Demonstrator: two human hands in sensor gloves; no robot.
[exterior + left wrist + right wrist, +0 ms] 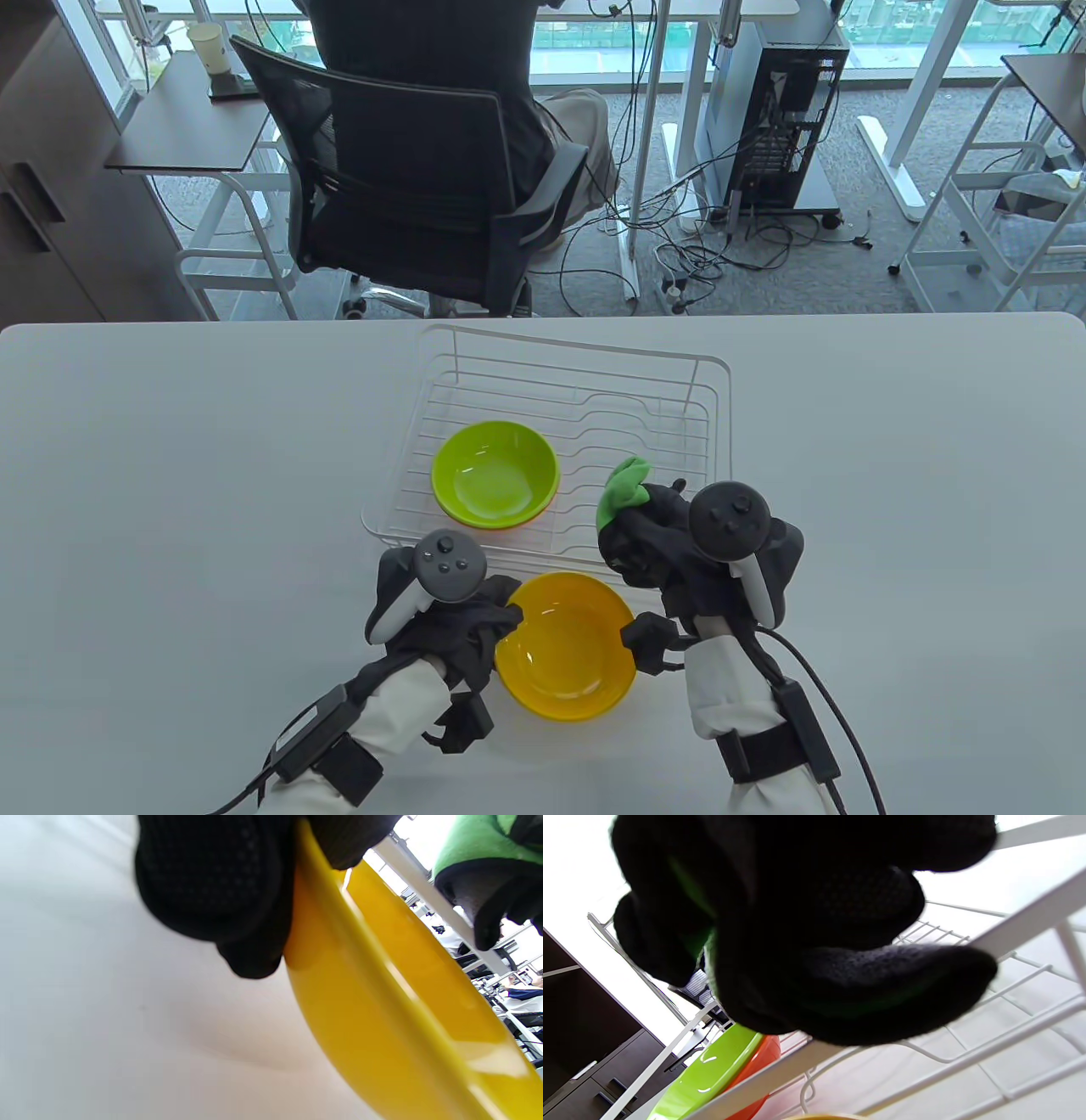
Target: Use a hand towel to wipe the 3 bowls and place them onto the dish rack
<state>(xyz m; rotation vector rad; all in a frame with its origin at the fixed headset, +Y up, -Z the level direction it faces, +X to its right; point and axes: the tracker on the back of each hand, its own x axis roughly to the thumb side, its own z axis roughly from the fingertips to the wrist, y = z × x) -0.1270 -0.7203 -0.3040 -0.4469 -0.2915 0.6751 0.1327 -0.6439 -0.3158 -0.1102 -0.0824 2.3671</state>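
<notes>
The yellow bowl [566,647] sits on the white surface [170,475] just in front of the dish rack [585,399], its left rim pinched by the left hand [450,628]. The right hand [670,543] hovers above the rack's near edge, fingers clenched around the green hand towel [622,491]. In the rack, a green bowl [495,472] nests in an orange bowl [755,1069].

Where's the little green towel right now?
In the table view, the green towel is bunched in the right hand, held just above the dish rack's near right corner, beyond the yellow bowl.
</notes>
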